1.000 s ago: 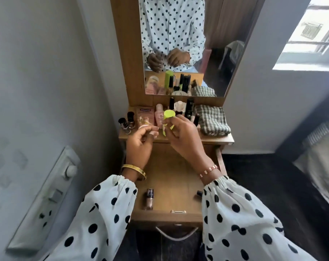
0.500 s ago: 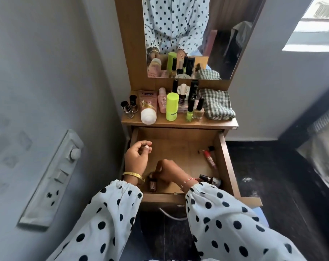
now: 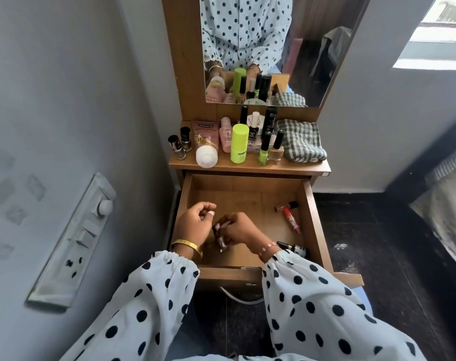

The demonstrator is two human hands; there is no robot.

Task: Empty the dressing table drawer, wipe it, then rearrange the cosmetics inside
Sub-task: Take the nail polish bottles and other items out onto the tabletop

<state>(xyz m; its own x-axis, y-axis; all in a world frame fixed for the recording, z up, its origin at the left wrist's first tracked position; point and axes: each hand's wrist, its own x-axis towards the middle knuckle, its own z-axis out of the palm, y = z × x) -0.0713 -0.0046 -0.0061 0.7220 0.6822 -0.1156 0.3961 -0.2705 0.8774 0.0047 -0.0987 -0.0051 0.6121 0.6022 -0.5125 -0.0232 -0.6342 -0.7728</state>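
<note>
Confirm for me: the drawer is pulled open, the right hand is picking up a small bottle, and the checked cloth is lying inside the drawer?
Not quite. The checked cloth lies on the tabletop beside the bottles, not inside the drawer, as the head view shows. The rest stands: the drawer is open and the right hand grips a small bottle.

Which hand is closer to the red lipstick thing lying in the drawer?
The right hand. It grips a small bottle mid-drawer, with the red tube off to its right by the drawer's side wall. The left hand sits farther away.
</note>
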